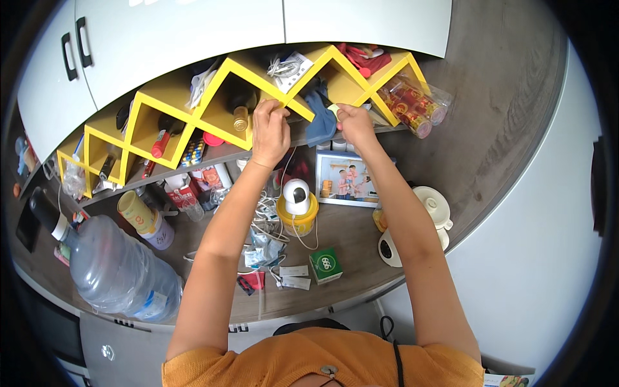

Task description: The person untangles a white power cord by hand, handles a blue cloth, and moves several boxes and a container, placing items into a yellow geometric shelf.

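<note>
Both my arms reach up to a yellow zigzag rack [216, 124] on a shelf. My left hand [269, 132] is closed, its bent fingers against the rack beside a gold-capped bottle [241, 116]; what they grip, if anything, is hidden. Further right, my right hand [356, 124] pinches a small pale-yellow thing [334, 110] whose kind I cannot make out. A blue cloth [320, 119] hangs from the rack opening between the hands, just left of the pinched thing. White cables and a box [288, 69] lie in the rack above my left hand.
Below stand a white camera [297, 197] on a yellow tub, a framed photo [347, 179], a green box [325, 266] and tangled cables [267, 219]. A large water bottle [122, 267] is at left, a white kettle [431, 205] at right. Red-gold cylinders [412, 106] protrude at the rack's right end.
</note>
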Demonstrator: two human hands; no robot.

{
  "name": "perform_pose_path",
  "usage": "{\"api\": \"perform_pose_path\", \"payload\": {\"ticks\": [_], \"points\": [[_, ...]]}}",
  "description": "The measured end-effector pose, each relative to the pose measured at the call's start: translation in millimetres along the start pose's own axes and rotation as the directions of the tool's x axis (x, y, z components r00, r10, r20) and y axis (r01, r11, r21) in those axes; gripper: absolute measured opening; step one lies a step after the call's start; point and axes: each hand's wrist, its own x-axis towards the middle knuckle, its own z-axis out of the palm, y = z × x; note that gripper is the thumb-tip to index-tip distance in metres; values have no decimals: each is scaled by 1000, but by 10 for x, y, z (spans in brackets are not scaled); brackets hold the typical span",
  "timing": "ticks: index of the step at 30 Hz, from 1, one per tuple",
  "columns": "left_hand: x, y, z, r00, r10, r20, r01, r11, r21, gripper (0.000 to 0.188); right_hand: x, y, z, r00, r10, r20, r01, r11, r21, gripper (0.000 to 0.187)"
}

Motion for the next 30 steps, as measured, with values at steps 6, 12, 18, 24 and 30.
{"api": "perform_pose_path", "payload": {"ticks": [6, 12, 18, 24, 30], "points": [[-16, -3, -4, 999, -25, 36, 27, 999, -47, 24, -65, -241, 235, 967, 139, 213, -202, 927, 315, 32], [-5, -38, -57, 996, -34, 86, 39, 998, -55, 27, 19, -79, -76, 985, -149, 91, 161, 978, -132, 37], [-1, -7, -91, 996, -36, 81, 39, 998, -43, 26, -142, -322, -328, 935, -355, 5, 192, 494, -848, 35], [12, -31, -112, 995, -87, 57, 92, 990, -104, 26, 69, -166, 37, 931, -337, 140, 310, 530, -789, 26], [52, -9, -111, 991, -118, 63, 127, 976, -175, 25, 261, -41, 133, 994, -77, 76, 89, 982, -167, 37]]}}
